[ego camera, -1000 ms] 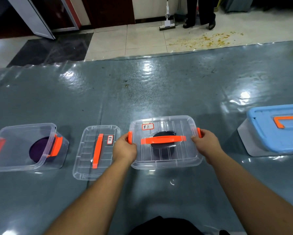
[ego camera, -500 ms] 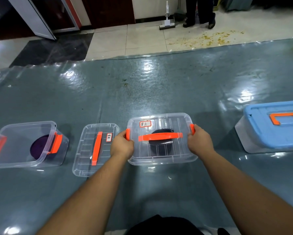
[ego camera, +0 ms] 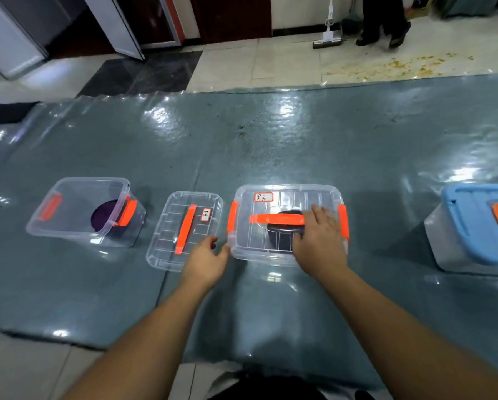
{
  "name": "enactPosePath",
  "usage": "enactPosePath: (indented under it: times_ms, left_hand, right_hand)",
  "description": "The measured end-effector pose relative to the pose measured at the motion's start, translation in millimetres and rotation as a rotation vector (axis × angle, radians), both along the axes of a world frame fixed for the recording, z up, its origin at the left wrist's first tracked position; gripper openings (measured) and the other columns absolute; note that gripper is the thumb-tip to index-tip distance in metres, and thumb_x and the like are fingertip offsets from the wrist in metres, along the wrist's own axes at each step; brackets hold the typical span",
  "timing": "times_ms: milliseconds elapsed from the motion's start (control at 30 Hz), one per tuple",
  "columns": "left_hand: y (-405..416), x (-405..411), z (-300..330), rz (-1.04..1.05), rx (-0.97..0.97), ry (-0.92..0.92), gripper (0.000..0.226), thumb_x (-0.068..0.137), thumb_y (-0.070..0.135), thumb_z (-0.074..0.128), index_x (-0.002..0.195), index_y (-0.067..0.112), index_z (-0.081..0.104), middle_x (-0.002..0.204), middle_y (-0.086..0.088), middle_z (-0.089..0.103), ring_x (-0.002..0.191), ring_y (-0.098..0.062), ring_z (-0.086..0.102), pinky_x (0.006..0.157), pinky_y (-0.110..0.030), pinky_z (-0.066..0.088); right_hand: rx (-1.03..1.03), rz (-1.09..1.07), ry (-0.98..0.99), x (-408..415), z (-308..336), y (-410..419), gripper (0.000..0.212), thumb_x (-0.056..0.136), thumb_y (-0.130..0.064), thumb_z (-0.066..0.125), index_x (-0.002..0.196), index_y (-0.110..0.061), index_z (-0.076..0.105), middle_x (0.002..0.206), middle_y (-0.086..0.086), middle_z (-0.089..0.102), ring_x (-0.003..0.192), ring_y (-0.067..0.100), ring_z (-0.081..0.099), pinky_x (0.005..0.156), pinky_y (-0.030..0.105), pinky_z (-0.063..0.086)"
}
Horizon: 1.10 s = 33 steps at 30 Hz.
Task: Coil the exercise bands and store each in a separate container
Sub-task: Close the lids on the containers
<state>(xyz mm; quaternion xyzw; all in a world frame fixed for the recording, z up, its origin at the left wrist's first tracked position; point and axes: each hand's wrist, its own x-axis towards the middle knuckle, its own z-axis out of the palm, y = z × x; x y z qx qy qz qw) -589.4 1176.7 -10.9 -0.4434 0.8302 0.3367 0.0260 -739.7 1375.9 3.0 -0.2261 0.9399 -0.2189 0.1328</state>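
Clear plastic box, lidded, sits mid-surface with a coiled black band inside. The right hand lies flat on its lid, fingers straight; the left hand hovers relaxed beside a loose lid. Leftward, an uncovered box holds a purple band.

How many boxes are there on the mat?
3. An open clear box with a purple band at far left, a lidded clear box with a black band in the middle, and a blue-lidded box at right, cut off by the edge.
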Motion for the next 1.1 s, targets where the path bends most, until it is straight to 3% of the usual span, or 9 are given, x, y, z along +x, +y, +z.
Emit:
enactPosePath:
  times_ms: [200, 300, 433, 567, 667, 767, 1100]
  left_hand:
    - [-15.6, 50.1, -0.2, 0.055, -0.011, -0.094, 0.035, 0.100, 0.036, 0.061, 0.129, 0.017, 0.067, 0.131, -0.006, 0.071, 0.118, -0.029, 0.067, 0.096, -0.034, 0.049]
    - [-29.6, 71.6, -2.0, 0.111, 0.034, -0.069, 0.030, 0.100, 0.032, 0.063, 0.124, 0.016, 0.069, 0.127, -0.007, 0.073, 0.116, -0.029, 0.067, 0.092, -0.030, 0.048]
    - [-52.3, 103.8, -5.7, 0.188, 0.113, -0.007, 0.032, 0.098, 0.029, 0.066, 0.126, 0.014, 0.069, 0.124, -0.005, 0.073, 0.115, -0.026, 0.067, 0.086, -0.022, 0.041]
    - [-86.0, 144.4, -10.9, 0.166, 0.123, 0.001, 0.023, 0.095, 0.028, 0.065, 0.115, 0.018, 0.071, 0.116, -0.005, 0.075, 0.109, -0.026, 0.069, 0.084, -0.026, 0.046]
    - [-117.3, 180.1, -13.6, 0.152, 0.114, -0.030, 0.035, 0.095, 0.032, 0.064, 0.126, 0.018, 0.068, 0.128, -0.006, 0.071, 0.118, -0.028, 0.066, 0.094, -0.029, 0.048]
    - [-149.2, 217.4, -16.7, 0.103, 0.096, -0.062, 0.044, 0.097, 0.037, 0.062, 0.136, 0.017, 0.063, 0.139, -0.006, 0.065, 0.124, -0.027, 0.062, 0.103, -0.035, 0.048]
    - [-209.1, 280.3, -25.7, 0.002, 0.020, -0.213, 0.049, 0.099, 0.039, 0.056, 0.143, 0.019, 0.055, 0.142, -0.008, 0.055, 0.125, -0.030, 0.058, 0.105, -0.042, 0.048]
  right_hand:
    - [-0.003, 0.224, 0.021, 39.2, -3.0, -35.7, 0.054, 0.098, -0.022, 0.054, 0.150, -0.011, 0.046, 0.162, 0.012, 0.040, 0.154, 0.030, 0.029, 0.128, 0.043, 0.018]
    - [0.039, 0.321, 0.026, 62.4, -4.0, -56.9, 0.056, 0.100, -0.024, 0.051, 0.154, -0.012, 0.042, 0.166, 0.011, 0.035, 0.156, 0.029, 0.026, 0.129, 0.041, 0.018]
    - [0.057, 0.421, 0.064, 99.3, -3.8, -93.1, 0.053, 0.098, -0.025, 0.052, 0.150, -0.013, 0.046, 0.160, 0.009, 0.043, 0.151, 0.027, 0.033, 0.126, 0.041, 0.024]
    - [0.080, 0.451, 0.105, 139.3, -5.2, -134.7, 0.052, 0.098, -0.027, 0.055, 0.149, -0.015, 0.047, 0.157, 0.006, 0.045, 0.150, 0.026, 0.034, 0.127, 0.038, 0.020]
    - [0.138, 0.466, 0.126, 172.2, -9.4, -165.6, 0.050, 0.100, -0.025, 0.052, 0.148, -0.016, 0.046, 0.159, 0.005, 0.043, 0.152, 0.025, 0.031, 0.127, 0.037, 0.018]
    - [0.202, 0.462, 0.087, 204.6, -16.7, -194.0, 0.050, 0.096, -0.024, 0.052, 0.146, -0.017, 0.047, 0.156, 0.004, 0.046, 0.148, 0.025, 0.035, 0.122, 0.037, 0.026]
    - [0.439, 0.434, -0.061, 256.1, -36.9, -239.1, 0.049, 0.094, -0.026, 0.052, 0.141, -0.016, 0.047, 0.151, 0.006, 0.048, 0.140, 0.031, 0.042, 0.113, 0.043, 0.040]
